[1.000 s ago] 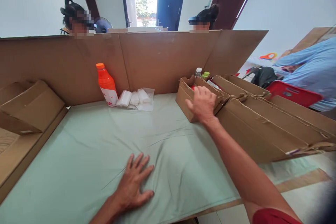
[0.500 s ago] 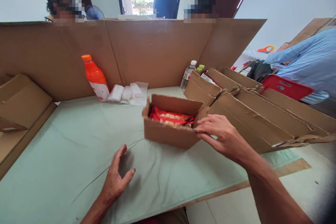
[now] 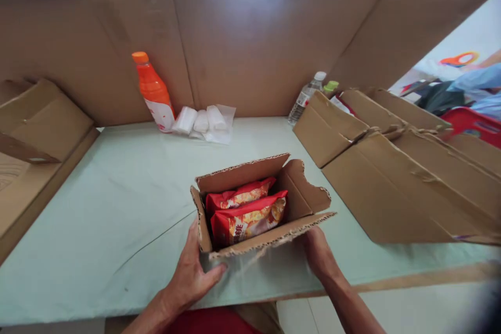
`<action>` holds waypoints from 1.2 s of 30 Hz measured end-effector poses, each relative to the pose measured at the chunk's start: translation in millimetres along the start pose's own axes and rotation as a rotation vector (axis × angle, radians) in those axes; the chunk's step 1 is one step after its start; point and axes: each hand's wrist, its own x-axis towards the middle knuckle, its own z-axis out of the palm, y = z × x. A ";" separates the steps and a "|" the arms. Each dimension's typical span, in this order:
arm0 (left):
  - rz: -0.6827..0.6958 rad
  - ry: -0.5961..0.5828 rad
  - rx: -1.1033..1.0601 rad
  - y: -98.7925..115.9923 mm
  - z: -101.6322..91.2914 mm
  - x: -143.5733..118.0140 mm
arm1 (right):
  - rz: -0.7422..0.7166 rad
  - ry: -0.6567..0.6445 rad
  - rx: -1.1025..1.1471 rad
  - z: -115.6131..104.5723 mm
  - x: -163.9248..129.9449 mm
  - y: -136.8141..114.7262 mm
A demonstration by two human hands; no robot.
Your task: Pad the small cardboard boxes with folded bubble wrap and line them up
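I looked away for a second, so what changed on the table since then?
The box of red packets was pulled from the right-hand row toward the person. The left hand, flat on the table before, now grips it, as does the right hand. The orange bottle and white rolls stayed put.

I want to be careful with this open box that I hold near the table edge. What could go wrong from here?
1. The cardboard box sits close to the table's near edge, held by the left hand and right hand; it might slip off.
2. Its top is open, so the red snack packets could spill if it tilts.
3. Its torn flap may rip further.
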 end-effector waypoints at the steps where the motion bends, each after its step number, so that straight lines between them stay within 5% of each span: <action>1: -0.025 0.044 -0.003 -1.4 -1.7 7.8 | 0.038 -0.044 0.045 10.3 3.0 -1.5; 8: -0.259 0.249 -0.079 -46.6 -77.1 91.0 | 0.081 -0.374 0.258 107.1 54.9 -57.2; 11: -0.220 0.382 -0.126 -67.8 -106.6 131.8 | 0.024 -0.485 0.338 157.2 87.9 -74.5; 14: -0.159 0.418 -0.202 -81.2 -116.1 162.5 | -0.048 -0.517 0.290 186.7 117.0 -76.0; 22: -0.221 0.456 -0.265 -106.0 -100.1 172.9 | -0.484 -0.189 -0.474 165.9 227.0 -75.1; 24: -0.243 0.452 -0.281 -109.7 -99.1 172.0 | -0.526 -0.231 -0.585 169.9 262.1 -84.7; 28: -0.262 0.445 -0.282 -111.2 -98.4 172.4 | -0.515 -0.331 -0.468 188.5 308.6 -101.2; 32: -0.253 0.457 -0.286 -104.2 -99.3 173.5 | -0.411 -0.151 -0.287 177.5 300.8 -102.3; 36: -0.211 0.451 -0.277 -96.9 -102.3 174.0 | -0.215 -0.019 -0.109 135.7 238.0 -84.4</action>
